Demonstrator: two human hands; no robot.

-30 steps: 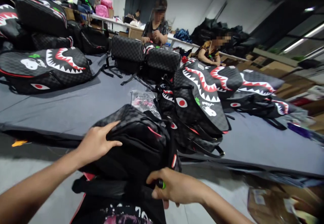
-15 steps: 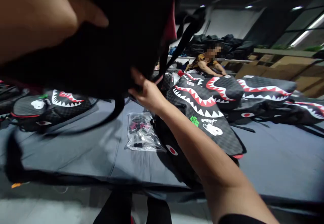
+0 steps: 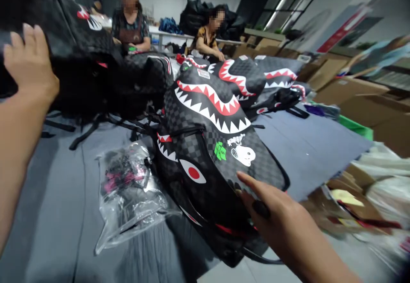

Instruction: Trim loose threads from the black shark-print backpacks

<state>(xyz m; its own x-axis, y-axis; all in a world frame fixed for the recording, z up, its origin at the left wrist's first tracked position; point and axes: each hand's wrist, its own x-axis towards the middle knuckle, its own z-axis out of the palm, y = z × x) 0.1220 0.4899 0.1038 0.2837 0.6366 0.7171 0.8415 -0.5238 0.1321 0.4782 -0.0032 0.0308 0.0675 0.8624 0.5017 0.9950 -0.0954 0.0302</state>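
My left hand (image 3: 30, 61) lies with fingers spread against a large black backpack (image 3: 70, 48) at the upper left. That backpack shows a small red-and-white teeth print. In the middle lies a dark checkered backpack (image 3: 205, 116) with a red-and-white shark mouth, an eye on its side and a white cartoon dog. My right hand (image 3: 278, 214) is at this backpack's near end, fingers curled on its edge; some fingertips are hidden. A clear plastic bag (image 3: 128, 193) with black and pink small parts rests left of the checkered backpack.
More shark-print backpacks (image 3: 237, 78) are heaped behind on the grey-covered table (image 3: 307, 142). Two people (image 3: 130, 29) work across the table; another person (image 3: 378, 56) is at the right. Cardboard boxes (image 3: 361, 91), a green crate (image 3: 355, 127) and plastic wrapping stand to the right.
The black backpack that was held up close has moved away to the left and down. My right hand has gone from it to the checkered backpack. The view has turned right.
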